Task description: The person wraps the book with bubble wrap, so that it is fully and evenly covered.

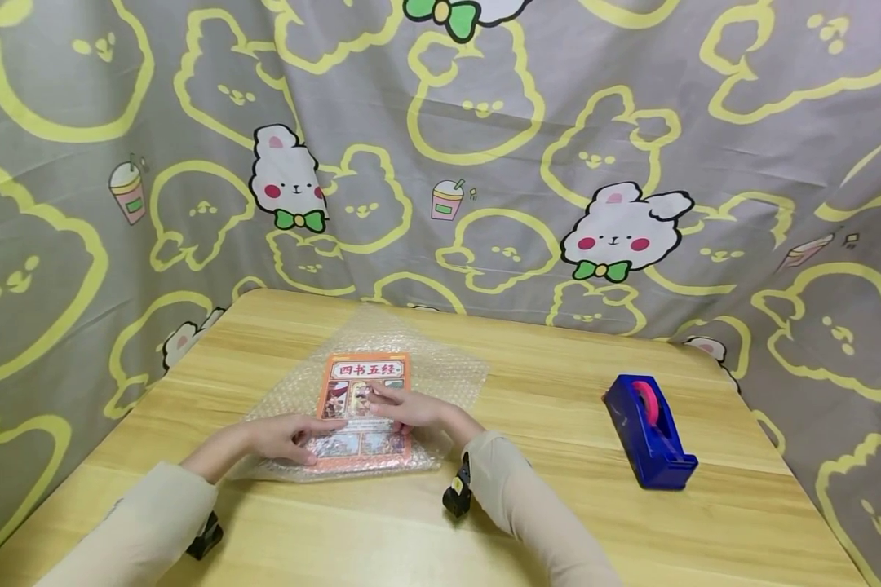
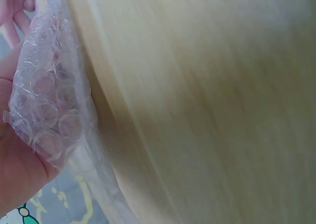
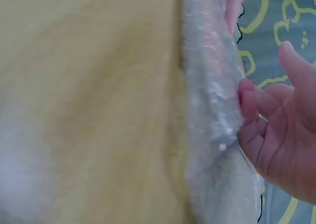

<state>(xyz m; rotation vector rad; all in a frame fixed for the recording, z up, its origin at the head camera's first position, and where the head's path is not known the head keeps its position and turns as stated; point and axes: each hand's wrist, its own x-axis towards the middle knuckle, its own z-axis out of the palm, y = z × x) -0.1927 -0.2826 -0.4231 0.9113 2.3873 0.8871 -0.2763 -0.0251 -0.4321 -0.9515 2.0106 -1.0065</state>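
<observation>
An orange-covered book (image 1: 367,369) with comic-style panels lies face up on a sheet of bubble wrap (image 1: 286,399). A fold of the wrap covers the book's lower part. My left hand (image 1: 282,438) rests on this fold, fingers reaching right across the cover, thumb near the front edge. In the left wrist view, the folded wrap (image 2: 47,100) hides part of that hand. My right hand (image 1: 414,408) lies over the book's right side, its fingers loosely bent on the cover and wrap. The right wrist view shows my right fingers (image 3: 254,110) against the wrap's edge, thumb apart.
A blue tape dispenser (image 1: 646,440) with a roll of pink tape (image 1: 646,401) stands on the right of the wooden table (image 1: 543,456). Grey patterned cloth (image 1: 382,106) hangs behind the table and along its sides. Small black devices (image 1: 455,493) are strapped under both wrists.
</observation>
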